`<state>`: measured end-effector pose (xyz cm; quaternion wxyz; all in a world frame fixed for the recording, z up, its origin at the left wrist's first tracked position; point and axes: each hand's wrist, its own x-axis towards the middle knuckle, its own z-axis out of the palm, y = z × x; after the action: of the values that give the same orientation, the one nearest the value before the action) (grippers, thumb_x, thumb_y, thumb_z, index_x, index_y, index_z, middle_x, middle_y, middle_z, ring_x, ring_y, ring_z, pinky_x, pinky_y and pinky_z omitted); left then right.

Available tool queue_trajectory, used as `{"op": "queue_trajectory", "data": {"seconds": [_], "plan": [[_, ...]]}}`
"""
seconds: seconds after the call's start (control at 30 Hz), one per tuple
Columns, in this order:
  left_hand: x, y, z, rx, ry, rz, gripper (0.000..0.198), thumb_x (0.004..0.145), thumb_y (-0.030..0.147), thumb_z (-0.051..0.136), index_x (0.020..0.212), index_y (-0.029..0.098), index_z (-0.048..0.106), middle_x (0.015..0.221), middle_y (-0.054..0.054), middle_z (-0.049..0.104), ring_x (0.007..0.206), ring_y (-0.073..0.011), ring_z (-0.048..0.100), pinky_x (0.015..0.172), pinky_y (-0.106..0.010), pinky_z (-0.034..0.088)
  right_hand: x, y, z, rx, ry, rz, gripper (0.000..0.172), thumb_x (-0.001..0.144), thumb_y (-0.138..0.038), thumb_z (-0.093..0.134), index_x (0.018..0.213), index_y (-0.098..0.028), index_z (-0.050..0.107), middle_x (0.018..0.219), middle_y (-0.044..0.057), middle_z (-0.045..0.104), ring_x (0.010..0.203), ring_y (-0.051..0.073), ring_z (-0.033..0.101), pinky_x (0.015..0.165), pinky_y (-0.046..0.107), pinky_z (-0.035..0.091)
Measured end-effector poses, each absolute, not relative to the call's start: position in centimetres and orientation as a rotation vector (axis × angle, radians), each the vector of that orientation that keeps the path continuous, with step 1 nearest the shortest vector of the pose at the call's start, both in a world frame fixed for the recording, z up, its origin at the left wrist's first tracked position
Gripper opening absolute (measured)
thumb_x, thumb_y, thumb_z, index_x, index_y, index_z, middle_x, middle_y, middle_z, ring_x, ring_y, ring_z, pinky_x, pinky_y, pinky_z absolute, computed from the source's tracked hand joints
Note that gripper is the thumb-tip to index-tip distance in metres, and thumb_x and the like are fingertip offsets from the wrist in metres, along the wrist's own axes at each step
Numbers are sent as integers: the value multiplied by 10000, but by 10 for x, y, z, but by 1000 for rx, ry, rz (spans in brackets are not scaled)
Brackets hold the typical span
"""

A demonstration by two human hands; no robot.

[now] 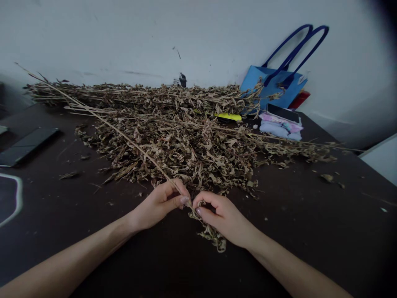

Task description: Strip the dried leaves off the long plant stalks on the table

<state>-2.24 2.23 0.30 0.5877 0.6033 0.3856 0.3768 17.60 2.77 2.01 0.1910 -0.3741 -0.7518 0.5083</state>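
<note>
A long dried plant stalk (124,136) runs from the upper left down to my hands. Its lower end carries shrivelled leaves (214,238) below my fingers. My left hand (164,200) is closed, pinching the stalk between thumb and fingers. Close beside it, my right hand (225,217) is closed too, thumb and forefinger pinched at the leafy end of the same stalk. Just beyond both hands lies a wide heap of dried leaves (186,153), partly crossed by the stalk.
More dried stalks (133,93) lie along the wall. A blue bag (260,78) stands at the back right near a tissue pack (281,126). A yellow object (229,116) shows under the leaves. Dark flat phone (27,145) lies left on the dark table (294,215).
</note>
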Motion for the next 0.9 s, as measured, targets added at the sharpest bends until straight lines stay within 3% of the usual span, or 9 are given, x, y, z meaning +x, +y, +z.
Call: {"op": "queue_trajectory", "data": {"seconds": [0.23,0.43,0.73,0.9], "plan": [[-23,23,1,1451,940,898,125,868,277,527,824,160,532,816,-32,554,791,-157,520,753,-304,426,174,26,14,-960,-2214,1054,148,868,-113,433,842,-197,553,797,-5,521,786,111,484,719,243,381],[-24,22,-2,1506,966,881,114,881,268,505,842,164,530,840,-35,546,807,-159,521,767,-301,432,175,26,10,-971,-2282,945,147,876,-120,443,869,-204,563,811,-1,536,793,116,492,719,246,390],[-19,18,-7,1314,1001,864,124,863,274,533,840,154,512,805,-12,529,770,-148,572,733,-309,506,171,19,4,-1057,-2509,421,170,883,-126,433,875,-180,594,809,39,558,806,165,459,728,305,375],[-17,16,-8,1217,974,873,126,851,271,554,831,159,499,805,1,512,765,-135,573,731,-310,529,169,18,5,-1038,-2545,387,177,880,-106,416,847,-166,579,805,50,551,800,173,442,724,314,378]]}}
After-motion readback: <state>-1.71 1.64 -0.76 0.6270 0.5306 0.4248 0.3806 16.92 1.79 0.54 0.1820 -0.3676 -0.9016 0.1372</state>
